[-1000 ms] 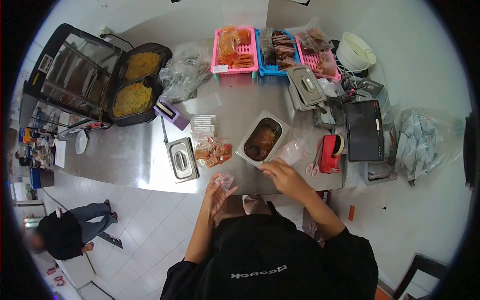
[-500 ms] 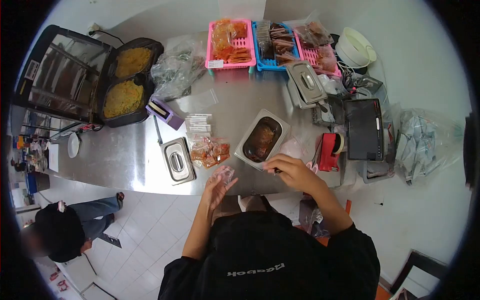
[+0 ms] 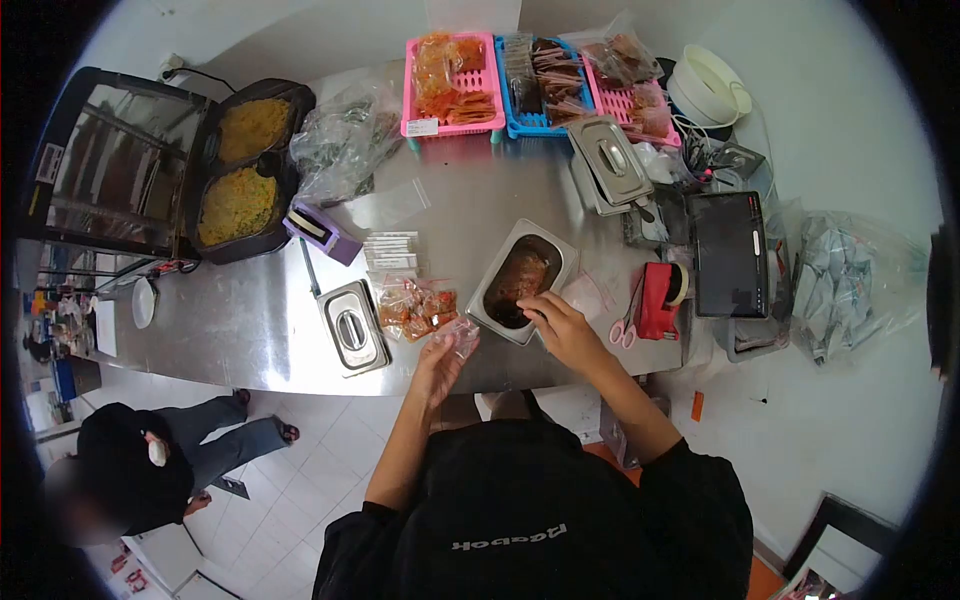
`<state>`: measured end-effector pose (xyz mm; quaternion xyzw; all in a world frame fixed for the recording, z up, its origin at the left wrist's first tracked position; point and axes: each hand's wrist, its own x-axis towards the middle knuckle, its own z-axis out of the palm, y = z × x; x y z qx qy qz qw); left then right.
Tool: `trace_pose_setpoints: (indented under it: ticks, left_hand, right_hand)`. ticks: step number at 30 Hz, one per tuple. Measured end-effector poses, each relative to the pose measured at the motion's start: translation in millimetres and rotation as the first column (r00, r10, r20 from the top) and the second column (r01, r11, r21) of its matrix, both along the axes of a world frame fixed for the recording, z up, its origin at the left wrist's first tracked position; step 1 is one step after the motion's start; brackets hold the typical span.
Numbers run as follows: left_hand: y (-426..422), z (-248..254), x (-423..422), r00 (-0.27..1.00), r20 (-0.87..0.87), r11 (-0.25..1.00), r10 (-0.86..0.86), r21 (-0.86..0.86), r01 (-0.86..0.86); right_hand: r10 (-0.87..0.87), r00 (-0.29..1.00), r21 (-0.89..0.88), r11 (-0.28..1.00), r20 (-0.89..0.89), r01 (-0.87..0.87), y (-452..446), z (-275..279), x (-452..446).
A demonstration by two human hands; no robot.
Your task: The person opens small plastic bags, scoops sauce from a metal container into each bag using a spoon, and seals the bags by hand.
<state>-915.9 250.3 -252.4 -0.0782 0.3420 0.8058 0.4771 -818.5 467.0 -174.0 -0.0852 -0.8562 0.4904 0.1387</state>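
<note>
My left hand [image 3: 440, 364] is closed on a small clear plastic bag [image 3: 463, 337] just left of the metal container. Over the near rim of that metal container [image 3: 571, 262], my right hand [image 3: 556, 327] is pinched, its fingertips at the dark reddish-brown food [image 3: 522, 276] inside. Whatever those fingertips grip is too small to make out. Small filled packets [image 3: 413, 308] lie left of the container, below a row of white labelled strips [image 3: 391, 253]. A metal lid [image 3: 353, 329] rests further left.
Pink [image 3: 455, 128] and blue [image 3: 538, 127] baskets of packets stand at the back. Two black trays of yellow food [image 3: 238, 205] are at the left. A red tape dispenser [image 3: 657, 303], scissors [image 3: 624, 331] and tablet [image 3: 729, 255] sit right. Another person [image 3: 140, 470] is at lower left.
My right hand has moved from beside the container's near corner to over its opening. My left hand, with the plastic bag, has risen slightly towards the container. The other person has shifted right.
</note>
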Motion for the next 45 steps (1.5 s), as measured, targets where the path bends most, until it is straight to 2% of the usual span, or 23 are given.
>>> trace_pose_setpoints:
  ticks: [1, 4, 7, 10, 13, 16, 19, 22, 25, 28, 31, 34, 37, 38, 42, 45]
  left_hand:
    - [3, 2, -1, 1.0, -0.012, 1.0, -0.009, -0.01, 0.009]
    - [6, -4, -5, 0.999, -0.025, 0.998, -0.029, 0.047, 0.03]
    - [11, 3, -7, 1.0, 0.018, 0.999, -0.006, 0.053, 0.006]
    - [15, 3, -8, 1.0, 0.016, 0.999, -0.013, 0.053, 0.012]
    - [17, 2, -9, 0.999, 0.001, 0.998, -0.037, 0.057, 0.037]
    - [17, 5, -11, 0.999, 0.004, 0.998, -0.054, 0.043, 0.054]
    - [19, 7, -11, 0.998, 0.023, 0.998, -0.058, 0.033, 0.057]
    - [17, 0, -10, 0.997, -0.031, 0.997, -0.077, 0.022, 0.077]
    - [17, -3, -11, 0.995, -0.023, 0.995, -0.095, 0.037, 0.096]
    - [15, -1, -11, 0.995, -0.015, 0.995, -0.096, 0.036, 0.097]
    - [15, 5, -8, 0.997, 0.015, 0.997, -0.073, 0.02, 0.073]
    - [15, 4, -7, 0.998, 0.01, 0.997, -0.069, 0.042, 0.069]
    - [14, 7, -7, 0.997, 0.001, 0.996, -0.08, 0.043, 0.08]
    - [14, 7, -6, 0.997, -0.01, 0.996, -0.082, 0.037, 0.082]
    - [14, 5, -1, 0.997, -0.031, 0.997, -0.074, 0.034, 0.075]
    - [15, 5, 0, 0.997, -0.04, 0.997, -0.073, 0.032, 0.074]
  right_hand:
    - [-0.004, 1.0, 0.067, 0.998, -0.016, 0.005, 0, -3, 1]
    - [-0.073, 0.996, 0.035, 0.997, -0.049, 0.075, 4, 11, 4]
    - [-0.099, 0.995, -0.129, 0.987, 0.01, 0.099, 3, 14, 8]
    - [-0.074, 0.995, -0.005, 0.997, -0.07, 0.074, -2, -8, 4]
    - [-0.19, 0.979, 0.033, 0.981, -0.071, 0.192, 5, -21, 5]
    - [-0.238, 0.966, 0.056, 0.968, -0.103, 0.245, 5, -6, 3]
    - [-0.287, 0.955, -0.092, 0.956, -0.079, 0.279, 1, -5, 4]
    - [-0.243, 0.968, -0.102, 0.967, -0.067, 0.235, -5, -31, 5]
    - [-0.311, 0.949, -0.036, 0.95, -0.051, 0.309, 1, -24, 5]
    - [-0.318, 0.938, 0.096, 0.938, -0.138, 0.332, 7, -8, 5]
    - [-0.27, 0.954, 0.104, 0.953, -0.131, 0.284, 5, -15, 2]
    - [-0.086, 0.991, 0.153, 0.983, -0.102, 0.101, -12, -28, 8]
    - [-0.015, 0.993, 0.123, 0.992, -0.117, 0.03, -30, -16, 16]
    - [-0.03, 0.995, 0.037, 0.999, -0.1, 0.034, -28, -16, 20]
    - [-0.191, 0.967, 0.065, 0.977, -0.169, 0.204, -11, -18, 14]
    - [-0.138, 0.982, 0.02, 0.99, -0.13, 0.142, -17, -27, 9]
